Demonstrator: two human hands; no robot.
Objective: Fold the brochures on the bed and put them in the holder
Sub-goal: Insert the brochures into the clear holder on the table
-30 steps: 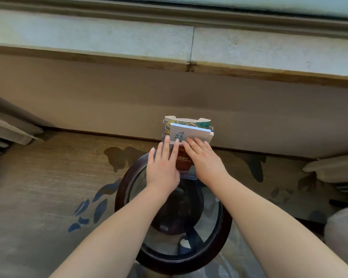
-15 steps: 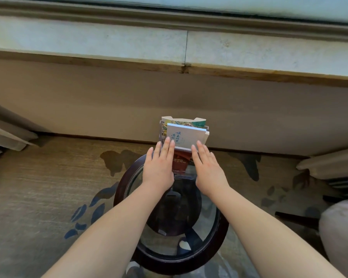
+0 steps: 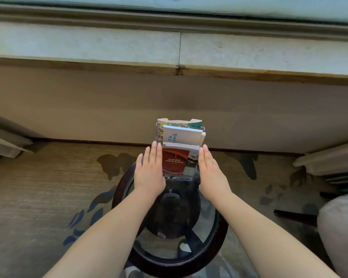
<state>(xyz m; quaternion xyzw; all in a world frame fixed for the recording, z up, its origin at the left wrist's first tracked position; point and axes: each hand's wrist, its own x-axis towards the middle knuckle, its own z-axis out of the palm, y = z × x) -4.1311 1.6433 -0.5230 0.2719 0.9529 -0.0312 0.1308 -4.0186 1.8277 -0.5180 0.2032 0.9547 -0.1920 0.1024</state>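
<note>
1. A clear acrylic brochure holder [image 3: 190, 173] stands upright on the far edge of a round glass worktop [image 3: 222, 235] with a dark wooden rim.
2. Folded brochures fill the holder's stepped tiers. A red brochure [image 3: 174, 160] is in the front tier, a white brochure [image 3: 182, 135] with blue characters is behind it, and a green-and-yellow patterned brochure [image 3: 179, 123] is at the very back.
3. The left hand [image 3: 149, 171] lies flat, back up, along the holder's left side. Its fingers [image 3: 155, 153] are straight and together, gripping nothing, and reach up to the top of the front tier.
4. The right hand [image 3: 211, 173] mirrors it on the holder's right side. Its fingers [image 3: 206, 155] are also straight and hold nothing.
5. Whether either palm edge actually presses the acrylic or sits just beside it cannot be told.
6. Below the glass, the worktop's dark base shows through.
7. A brown carpet [image 3: 38, 187] with blue and grey shapes covers the floor, and a stone window ledge [image 3: 109, 47] runs across the wall behind.
</note>
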